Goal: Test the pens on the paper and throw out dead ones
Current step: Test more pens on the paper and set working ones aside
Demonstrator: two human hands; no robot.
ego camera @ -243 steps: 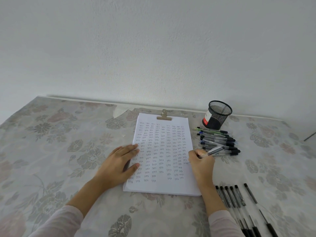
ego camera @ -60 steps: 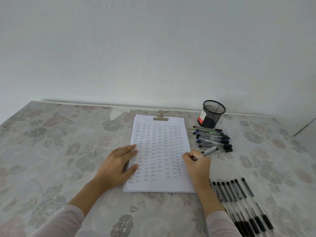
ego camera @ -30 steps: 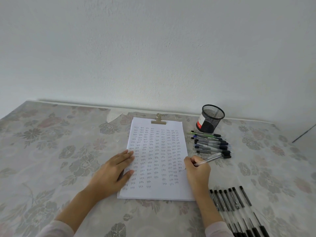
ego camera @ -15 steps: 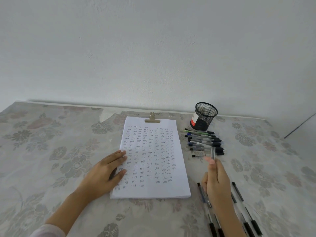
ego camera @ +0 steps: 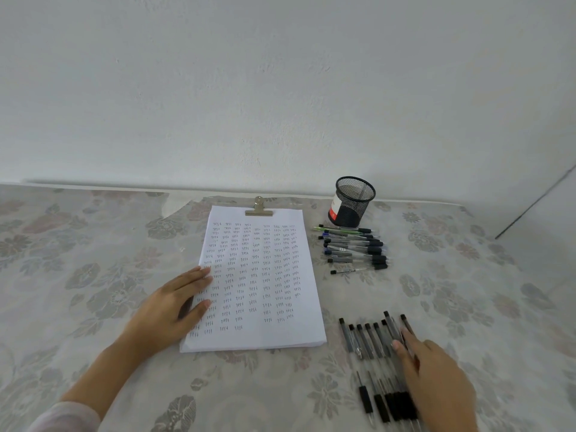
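Note:
A white paper sheet [ego camera: 265,338] covered in small test marks lies under a brass clip [ego camera: 258,210]. My left hand [ego camera: 168,304] rests flat on the sheet's left edge, fingers straight. My right hand [ego camera: 436,378] is low over a row of black clear-barrel pens [ego camera: 364,338] at the lower right. Its thumb and forefinger pinch one pen [ego camera: 390,325], which lies down among the row and sticks out a little farther than its neighbours. A second pile of mixed pens [ego camera: 355,247] lies right of the sheet.
A black mesh cup [ego camera: 353,201] with a red-and-white label stands behind the mixed pile, near the wall. A floral cloth [ego camera: 93,260] covers the table. The wall runs close behind the clip.
My right hand lifted the pen off the paper, swung right and lowered it onto the row of black pens. The left hand stayed on the sheet.

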